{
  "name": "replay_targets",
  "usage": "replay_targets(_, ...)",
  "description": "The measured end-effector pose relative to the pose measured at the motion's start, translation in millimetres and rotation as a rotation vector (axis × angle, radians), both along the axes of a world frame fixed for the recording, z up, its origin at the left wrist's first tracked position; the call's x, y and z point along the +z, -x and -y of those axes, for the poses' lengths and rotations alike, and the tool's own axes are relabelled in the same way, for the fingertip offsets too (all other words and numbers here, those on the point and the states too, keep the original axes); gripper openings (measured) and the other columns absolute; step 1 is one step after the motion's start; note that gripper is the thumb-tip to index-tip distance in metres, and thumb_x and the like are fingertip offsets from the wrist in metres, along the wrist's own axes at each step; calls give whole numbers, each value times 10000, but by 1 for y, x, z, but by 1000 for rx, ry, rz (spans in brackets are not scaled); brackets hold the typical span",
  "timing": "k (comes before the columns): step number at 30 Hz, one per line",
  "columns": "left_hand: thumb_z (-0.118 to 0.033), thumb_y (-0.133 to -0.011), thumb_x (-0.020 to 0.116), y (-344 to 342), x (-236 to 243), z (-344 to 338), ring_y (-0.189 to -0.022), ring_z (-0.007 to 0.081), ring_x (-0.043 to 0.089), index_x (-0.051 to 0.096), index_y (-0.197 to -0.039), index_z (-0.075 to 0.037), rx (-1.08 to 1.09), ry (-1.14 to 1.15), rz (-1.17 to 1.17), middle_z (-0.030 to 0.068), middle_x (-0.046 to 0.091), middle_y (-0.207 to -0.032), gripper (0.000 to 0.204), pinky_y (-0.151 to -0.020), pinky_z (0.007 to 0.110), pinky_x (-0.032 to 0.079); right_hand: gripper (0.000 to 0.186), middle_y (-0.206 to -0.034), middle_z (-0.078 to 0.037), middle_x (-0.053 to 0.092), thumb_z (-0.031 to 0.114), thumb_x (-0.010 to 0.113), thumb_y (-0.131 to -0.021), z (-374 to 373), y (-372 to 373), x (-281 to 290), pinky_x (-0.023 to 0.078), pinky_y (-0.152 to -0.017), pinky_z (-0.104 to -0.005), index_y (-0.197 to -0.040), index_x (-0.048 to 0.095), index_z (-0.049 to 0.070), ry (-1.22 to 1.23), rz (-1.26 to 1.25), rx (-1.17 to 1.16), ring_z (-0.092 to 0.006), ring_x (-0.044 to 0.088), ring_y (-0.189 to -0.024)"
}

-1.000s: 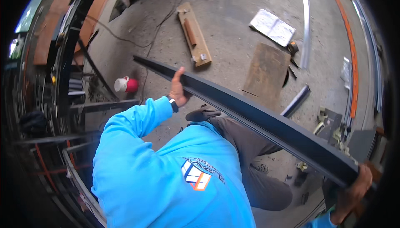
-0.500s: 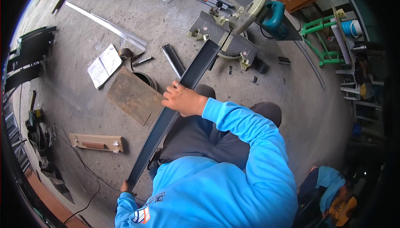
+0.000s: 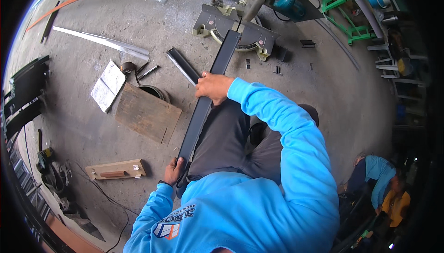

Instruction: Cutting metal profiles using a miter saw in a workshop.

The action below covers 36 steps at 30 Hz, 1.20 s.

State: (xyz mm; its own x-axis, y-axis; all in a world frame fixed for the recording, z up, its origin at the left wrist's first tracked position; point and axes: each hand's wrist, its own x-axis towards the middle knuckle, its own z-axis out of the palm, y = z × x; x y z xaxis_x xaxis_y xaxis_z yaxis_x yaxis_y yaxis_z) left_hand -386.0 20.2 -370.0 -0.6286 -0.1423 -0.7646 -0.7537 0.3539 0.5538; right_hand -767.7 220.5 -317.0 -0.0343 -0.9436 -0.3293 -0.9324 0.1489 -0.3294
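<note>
A long dark grey metal channel point(image 3: 193, 126) lies slantwise along my thigh. Its far end rests at the base of a mitre saw point(image 3: 213, 21), which has a teal motor handle. My right hand point(image 3: 215, 88) grips the channel past its middle, fingers over one edge. At the near end, beside my hip, my left hand point(image 3: 172, 171) is closed round it with the thumb on top. A shorter dark channel piece point(image 3: 184, 64) lies on the floor, its end close to my right fingers.
Left of the channel, a wooden board point(image 3: 147, 114) partly covers a round container point(image 3: 156, 92). Near it are an open notebook point(image 3: 107, 88), a tape measure point(image 3: 127, 67) and a marker point(image 3: 149, 72). Small offcuts point(image 3: 277, 70) lie by the saw. Two people point(image 3: 381, 179) crouch at lower right.
The channel has swung to a steeper angle, its near end drawn forward and right with my left hand, which shows more fully now. The view has shifted slightly too.
</note>
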Motion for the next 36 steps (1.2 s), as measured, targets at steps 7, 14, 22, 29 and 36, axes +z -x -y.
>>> replay_targets(7,-641,-906,584,36,-44,-11,-1080,445,640,548,-1234,69,-179,103,13,317,669,-1072,783,-931,453,485,522,-1097,-47,647,221,846,-655,-20,7,-44,351,-1087,-486,-1148,685,164,16,-36,9,-257,559,-1149)
replay_targets(14,-329,-732,820,205,-22,-67,-1004,435,668,441,-1250,48,-130,54,-414,328,648,-1073,744,-880,450,527,444,-1137,-48,634,226,827,-683,-24,11,-9,369,-1086,-542,-1092,680,138,295,9,-125,-258,546,-1178)
replay_targets(22,-285,-759,788,202,-48,-62,-981,456,662,409,-1252,12,-47,110,-482,330,648,-1050,689,-870,467,521,303,-794,-75,543,274,699,-930,-218,193,57,465,-691,-379,-918,533,20,1623,-634,-1587,-222,533,-724)
replay_targets(29,-222,-771,782,193,-55,-58,-1026,429,666,375,-1344,-34,-39,23,-465,302,646,-1108,728,-890,448,532,580,-1258,-124,589,555,629,-921,-284,140,-209,473,-976,-491,-1206,591,51,558,543,-2337,-290,536,-1202)
replay_targets(36,-197,-801,787,190,-48,-30,-1117,459,620,288,-1406,-54,-112,204,-404,324,590,-1211,797,-939,464,512,822,-1520,-135,405,540,594,-953,-240,149,-298,434,-1027,-462,-1550,259,86,902,871,-2222,-294,456,-1333)
